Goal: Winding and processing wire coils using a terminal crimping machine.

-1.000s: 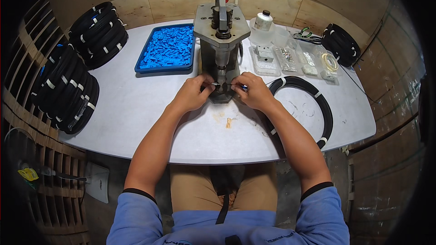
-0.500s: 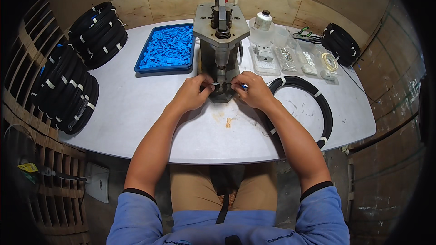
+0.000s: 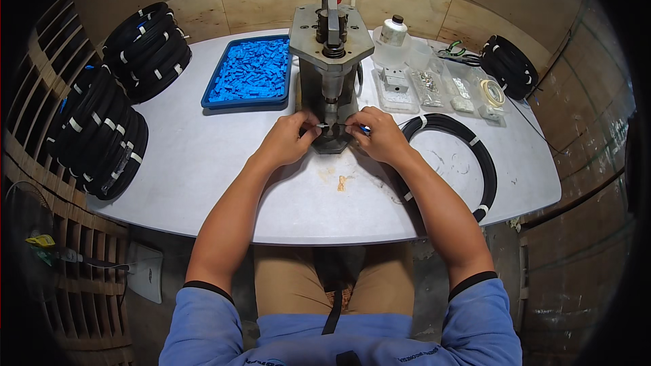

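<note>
In front of me a grey metal bench press [image 3: 328, 74] stands on the table, its ram pointing down between my hands. My left hand [image 3: 291, 139] pinches a small silvery piece [image 3: 322, 125] at the foot of the ram; its exact kind is too small to tell. On the other side, my right hand [image 3: 377, 137] is closed on a thin black cable [image 3: 344, 125], whose end reaches in under the ram. A bit of blue [image 3: 365, 130] shows between the right fingers. The coiled black cable [image 3: 485, 157] lies by my right forearm.
Left of the press sits a dark blue tray [image 3: 245, 103] of small blue parts. Stacked black coils [image 3: 102, 135] fill the table's left side. Clear containers [image 3: 429, 89], a white bottle [image 3: 393, 30] and another coil stack [image 3: 508, 66] stand at the far right.
</note>
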A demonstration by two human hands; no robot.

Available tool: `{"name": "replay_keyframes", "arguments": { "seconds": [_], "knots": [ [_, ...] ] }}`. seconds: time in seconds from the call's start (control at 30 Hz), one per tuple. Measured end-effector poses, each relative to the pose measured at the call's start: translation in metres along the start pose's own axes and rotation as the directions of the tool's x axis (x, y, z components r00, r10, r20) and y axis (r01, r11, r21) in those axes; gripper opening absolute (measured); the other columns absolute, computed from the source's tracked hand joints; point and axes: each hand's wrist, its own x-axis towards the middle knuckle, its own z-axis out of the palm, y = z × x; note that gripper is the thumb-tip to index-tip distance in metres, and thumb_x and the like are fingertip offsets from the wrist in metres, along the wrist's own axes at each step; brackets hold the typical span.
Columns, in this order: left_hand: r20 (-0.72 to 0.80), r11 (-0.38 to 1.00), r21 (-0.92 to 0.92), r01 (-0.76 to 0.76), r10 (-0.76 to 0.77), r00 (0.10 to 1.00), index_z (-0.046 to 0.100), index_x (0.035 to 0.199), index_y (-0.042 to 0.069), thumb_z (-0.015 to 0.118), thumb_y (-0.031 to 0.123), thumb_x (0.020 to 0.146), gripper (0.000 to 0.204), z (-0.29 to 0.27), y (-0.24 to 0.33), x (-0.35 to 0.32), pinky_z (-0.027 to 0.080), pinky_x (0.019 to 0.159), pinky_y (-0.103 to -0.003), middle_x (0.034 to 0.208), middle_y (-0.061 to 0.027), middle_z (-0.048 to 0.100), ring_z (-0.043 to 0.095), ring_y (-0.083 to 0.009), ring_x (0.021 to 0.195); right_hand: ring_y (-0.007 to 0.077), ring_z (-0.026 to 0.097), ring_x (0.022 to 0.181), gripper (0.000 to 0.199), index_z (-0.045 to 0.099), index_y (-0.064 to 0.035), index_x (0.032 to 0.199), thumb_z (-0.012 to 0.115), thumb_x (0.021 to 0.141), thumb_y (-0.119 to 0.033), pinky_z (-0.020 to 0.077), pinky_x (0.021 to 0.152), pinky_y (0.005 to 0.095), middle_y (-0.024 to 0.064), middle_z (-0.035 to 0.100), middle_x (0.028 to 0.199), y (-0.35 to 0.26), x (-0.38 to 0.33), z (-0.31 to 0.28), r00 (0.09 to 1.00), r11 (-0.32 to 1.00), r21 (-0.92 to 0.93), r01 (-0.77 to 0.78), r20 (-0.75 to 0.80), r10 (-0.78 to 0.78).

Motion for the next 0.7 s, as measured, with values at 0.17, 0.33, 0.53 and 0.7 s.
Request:
{"name": "replay_keyframes", "arguments": {
  "seconds": [0.17, 0.33, 0.53, 0.7],
  "knots": [
    [0.003, 1.0, -0.008, 0.007, -0.007, 1.0, 0.068, 0.105, -0.002, 0.07, 0.016, 0.094, 0.021, -0.0003, 0.0018, 0.0003, 0.057, 0.078, -0.04, 0.096, -0.0174, 0.075, 0.074, -0.0305, 0.086, 0.0342, 0.066, 0.092, 0.013, 0.074, -0.0073, 0.098, 0.075, 0.088, -0.015, 0.0541, 0.081, 0.042, 0.0133, 0.068, 0.091, 0.0001, -0.0006, -0.0002, 1.0, 1.0, 0.013, -0.003, 0.003, 0.003],
    [0.013, 1.0, -0.009, 0.029, -0.029, 0.999, 0.068, 0.105, -0.002, 0.07, 0.016, 0.094, 0.021, -0.0002, 0.0012, 0.0005, 0.057, 0.077, -0.039, 0.097, -0.017, 0.075, 0.073, -0.0298, 0.088, 0.0341, 0.066, 0.093, 0.014, 0.074, -0.0072, 0.098, 0.075, 0.088, -0.015, 0.0542, 0.082, 0.0418, 0.0132, 0.069, 0.092, -0.0004, 0.0001, -0.0005, 1.0, 1.0, 0.014, -0.005, 0.006, 0.005],
    [0.012, 1.0, -0.012, 0.016, -0.015, 1.0, 0.068, 0.105, -0.002, 0.07, 0.016, 0.094, 0.022, -0.0004, 0.0007, 0.0005, 0.057, 0.079, -0.039, 0.097, -0.017, 0.075, 0.073, -0.0296, 0.089, 0.034, 0.066, 0.093, 0.013, 0.074, -0.0072, 0.098, 0.075, 0.088, -0.015, 0.0542, 0.082, 0.0418, 0.0133, 0.069, 0.092, 0.0022, -0.0006, 0.0024, 1.0, 0.999, 0.044, -0.014, -0.006, 0.014],
    [0.01, 1.0, -0.021, 0.017, -0.017, 1.0, 0.068, 0.105, -0.002, 0.07, 0.016, 0.094, 0.022, 0.0001, 0.001, 0.0003, 0.057, 0.079, -0.039, 0.097, -0.0171, 0.075, 0.073, -0.0296, 0.089, 0.0341, 0.066, 0.092, 0.013, 0.074, -0.0072, 0.098, 0.075, 0.088, -0.015, 0.0541, 0.081, 0.042, 0.0134, 0.068, 0.092, 0.003, -0.0009, 0.0032, 1.0, 0.999, 0.044, -0.008, -0.012, 0.008]
  ]
}}
